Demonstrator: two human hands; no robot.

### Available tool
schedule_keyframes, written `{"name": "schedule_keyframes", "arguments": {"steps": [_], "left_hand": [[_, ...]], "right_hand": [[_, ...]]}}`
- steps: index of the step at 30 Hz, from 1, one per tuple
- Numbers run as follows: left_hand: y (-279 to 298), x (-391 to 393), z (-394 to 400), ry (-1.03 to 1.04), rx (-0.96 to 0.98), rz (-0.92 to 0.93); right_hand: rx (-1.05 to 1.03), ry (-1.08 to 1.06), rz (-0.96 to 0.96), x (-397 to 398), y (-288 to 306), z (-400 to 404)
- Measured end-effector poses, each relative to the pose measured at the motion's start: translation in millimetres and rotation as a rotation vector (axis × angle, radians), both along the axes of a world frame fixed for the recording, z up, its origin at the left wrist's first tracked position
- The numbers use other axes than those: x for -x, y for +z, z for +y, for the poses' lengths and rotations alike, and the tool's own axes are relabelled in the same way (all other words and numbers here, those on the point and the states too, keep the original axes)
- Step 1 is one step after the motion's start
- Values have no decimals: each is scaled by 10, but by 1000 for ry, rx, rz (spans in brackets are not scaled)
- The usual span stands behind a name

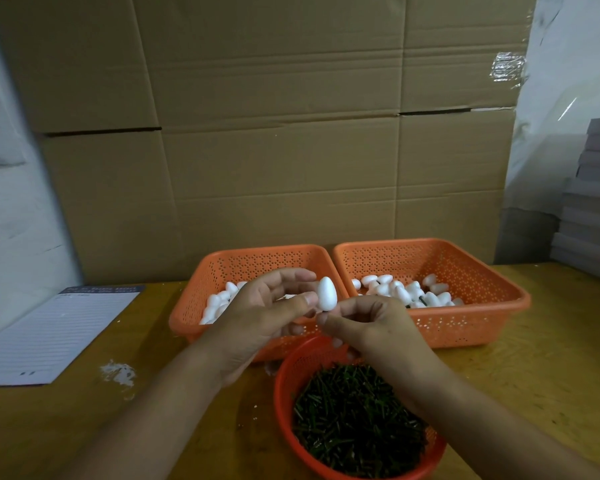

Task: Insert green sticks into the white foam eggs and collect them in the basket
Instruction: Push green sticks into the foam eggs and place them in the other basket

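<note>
White foam egg point(326, 293) stands upright in the middle of the frame, pointed end up, held between the two hands above the baskets. Left hand point(267, 313) touches its left side with the thumb, and the other fingers are curved loosely behind it. Right hand point(371, 323) pinches just under the egg with thumb and forefinger; if a stick is between them, I cannot tell. Below, at the lower centre, a round red basket point(284, 386) is filled with green sticks point(354, 420). Behind the hands, two orange baskets stand side by side on the wooden table point(534, 393): the left basket point(257, 261) and the right basket point(482, 323), both with white eggs inside. A lined notepad point(59, 334) lies at the left of the frame. Cardboard boxes point(274, 133) fill the upper part.
</note>
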State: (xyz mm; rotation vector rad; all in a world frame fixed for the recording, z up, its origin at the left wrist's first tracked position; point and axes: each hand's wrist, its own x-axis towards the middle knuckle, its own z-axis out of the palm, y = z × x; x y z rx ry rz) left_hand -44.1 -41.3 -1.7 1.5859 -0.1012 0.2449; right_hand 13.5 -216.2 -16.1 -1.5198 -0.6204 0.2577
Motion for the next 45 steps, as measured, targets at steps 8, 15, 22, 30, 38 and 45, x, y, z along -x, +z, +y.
{"name": "schedule_keyframes", "arguments": {"steps": [8,15,22,30,38,45], "left_hand": [[18,6,-66,42,-35,-33],[6,1,-92,61,-50,-79],[15,-11,-39,62,-22,-68],[4,-8,-38,21,36,-55],[-4,-15,-43,10,35,-57],[-14,-30,-65,59,-39,-89]], "right_hand": [[15,-91,-60,16,3,19],[-16,-67,-74,35,3,32],[-3,22,-6,28,22,12],[15,43,20,58,52,9],[-7,4,18,73,58,21],[-23,-24,-5,88,49,25]]}}
